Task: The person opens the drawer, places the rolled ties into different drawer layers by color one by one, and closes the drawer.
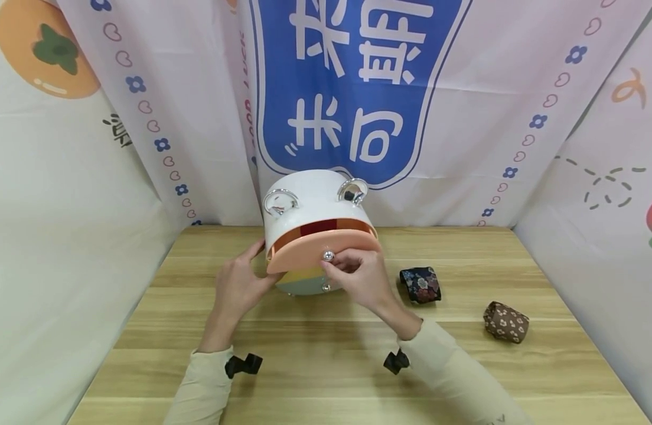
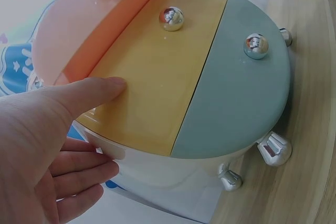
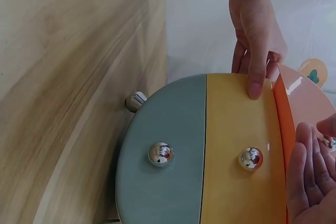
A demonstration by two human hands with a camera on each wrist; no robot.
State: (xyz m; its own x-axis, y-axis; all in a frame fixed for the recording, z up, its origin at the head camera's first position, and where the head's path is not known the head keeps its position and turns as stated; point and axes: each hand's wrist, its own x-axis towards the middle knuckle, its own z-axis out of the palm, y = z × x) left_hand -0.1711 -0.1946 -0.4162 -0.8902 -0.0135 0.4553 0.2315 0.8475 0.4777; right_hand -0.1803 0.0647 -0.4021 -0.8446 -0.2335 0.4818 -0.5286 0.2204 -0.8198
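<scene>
A rounded white drawer cabinet (image 1: 315,195) stands on the table on silver feet. Its pink top drawer (image 1: 305,251) is pulled out, with something dark red inside. My right hand (image 1: 360,277) pinches the silver knob (image 1: 328,255) of that drawer between thumb and fingers. My left hand (image 1: 241,286) grips the cabinet's left edge, thumb on the yellow middle drawer (image 2: 157,77) and fingers along the white side. Flush below it sits the grey-green bottom drawer (image 2: 236,98). Both lower drawers are shut.
To the right of the cabinet lie a rolled dark floral necktie (image 1: 420,284) and a rolled brown floral necktie (image 1: 507,322) on the wooden table (image 1: 315,360). Printed cloth (image 1: 209,118) hangs right behind the cabinet, and pale cloth walls stand at both sides.
</scene>
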